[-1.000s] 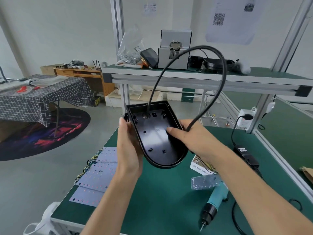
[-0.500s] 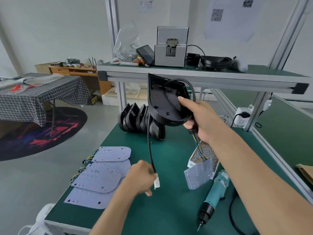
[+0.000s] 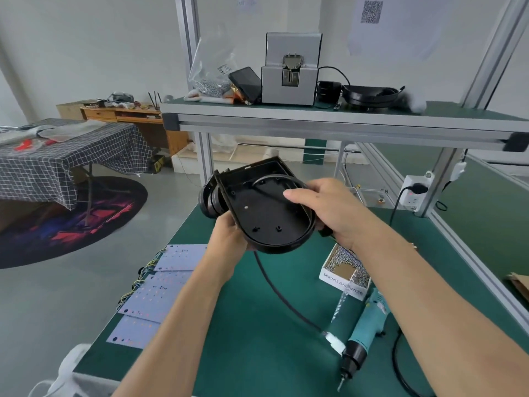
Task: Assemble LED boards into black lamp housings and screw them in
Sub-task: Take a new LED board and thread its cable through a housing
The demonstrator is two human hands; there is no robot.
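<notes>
Black lamp housing (image 3: 266, 213) sits above the green table (image 3: 257, 339), open side up. The left hand (image 3: 229, 236) holds its near rim from under; the right hand (image 3: 329, 210) grips its right side, thumb inside. Its cable (image 3: 283, 296) hangs to the table. LED boards (image 3: 160, 293) lie left, a screw box (image 3: 345, 270) and blue screwdriver (image 3: 363, 333) right. More housings (image 3: 209, 202) hide behind.

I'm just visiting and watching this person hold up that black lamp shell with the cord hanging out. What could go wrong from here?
Two things, I'd guess. The cord trails from the lamp shell down to the bench, and its white plug lies against the screwdriver; lifting the shell further might drag or snag it. Also, the open screw box sits right under the right hand, so a low move could knock it and spill screws.
</notes>
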